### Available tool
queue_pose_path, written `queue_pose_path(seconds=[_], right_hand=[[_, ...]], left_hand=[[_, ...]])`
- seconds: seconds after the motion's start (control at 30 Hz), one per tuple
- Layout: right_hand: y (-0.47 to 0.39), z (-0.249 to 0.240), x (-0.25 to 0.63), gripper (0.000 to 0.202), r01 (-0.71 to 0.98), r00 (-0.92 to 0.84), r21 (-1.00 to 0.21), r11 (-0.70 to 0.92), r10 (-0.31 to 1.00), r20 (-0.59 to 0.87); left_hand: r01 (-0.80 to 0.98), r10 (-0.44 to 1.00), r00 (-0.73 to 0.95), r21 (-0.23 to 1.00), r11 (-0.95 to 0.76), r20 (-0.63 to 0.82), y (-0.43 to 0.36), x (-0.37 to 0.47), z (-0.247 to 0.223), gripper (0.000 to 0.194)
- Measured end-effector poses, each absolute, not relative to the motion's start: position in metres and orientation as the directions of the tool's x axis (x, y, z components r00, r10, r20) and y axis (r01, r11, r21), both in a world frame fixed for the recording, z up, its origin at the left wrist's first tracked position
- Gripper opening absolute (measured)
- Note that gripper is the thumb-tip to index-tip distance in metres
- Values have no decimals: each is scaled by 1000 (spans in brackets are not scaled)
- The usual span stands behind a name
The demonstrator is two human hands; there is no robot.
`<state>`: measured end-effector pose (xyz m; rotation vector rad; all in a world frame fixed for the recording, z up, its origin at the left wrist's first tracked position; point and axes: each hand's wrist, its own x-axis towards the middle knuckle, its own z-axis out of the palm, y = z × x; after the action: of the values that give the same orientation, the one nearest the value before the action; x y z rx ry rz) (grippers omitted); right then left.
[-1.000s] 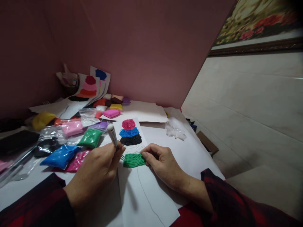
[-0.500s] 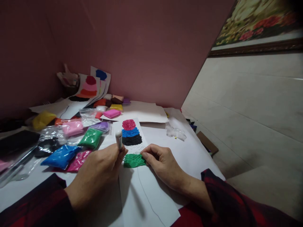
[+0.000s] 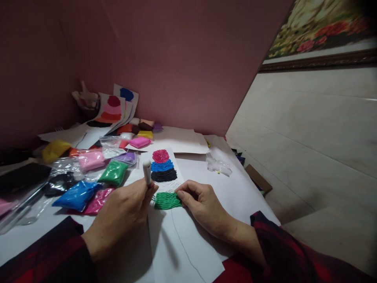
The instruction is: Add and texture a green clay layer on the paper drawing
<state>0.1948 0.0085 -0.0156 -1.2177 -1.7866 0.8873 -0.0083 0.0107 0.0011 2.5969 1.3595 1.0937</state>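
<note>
A white-handled tool stands nearly upright in my left hand, whose fingers are closed round it. Thin dark prongs seem to show below those fingers, by the left edge of a green clay band. At the band's right edge, the thumb and forefinger of my right hand are pinched together; I cannot make out what lies between them. The green band is textured with fine lines and sits on a white paper sheet. Above it on the sheet are white, black, blue and pink clay bands.
Bagged clay lies to the left, including a green packet, a blue packet and a pink packet. Finished clay pictures lean at the back left. A crumpled clear bag rests on the right, near the tiled wall.
My left hand and the tool have shifted very slightly, with the tool's top a little to the left. My right hand stays at the green band's edge.
</note>
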Motion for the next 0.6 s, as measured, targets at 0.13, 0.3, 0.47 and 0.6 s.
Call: queue_pose_path(seconds=[0.13,0.3,0.47,0.6], right_hand=[[9,-16,195,15,381,-227,-881,280,952,204],[10,-16,195,16,323,-199,-921,219,967,160],[10,-14,194,18,311,-193,-927,208,969,153],[10,-14,194,19,307,-183,-930,202,972,151]], left_hand=[[717,739,323,357,-599,592,10,-8,3,31],[685,786,265,464,-561,558,9,-6,4,33],[679,820,231,517,-522,524,8,-5,4,34],[673,830,221,536,-510,512,9,-6,4,33]])
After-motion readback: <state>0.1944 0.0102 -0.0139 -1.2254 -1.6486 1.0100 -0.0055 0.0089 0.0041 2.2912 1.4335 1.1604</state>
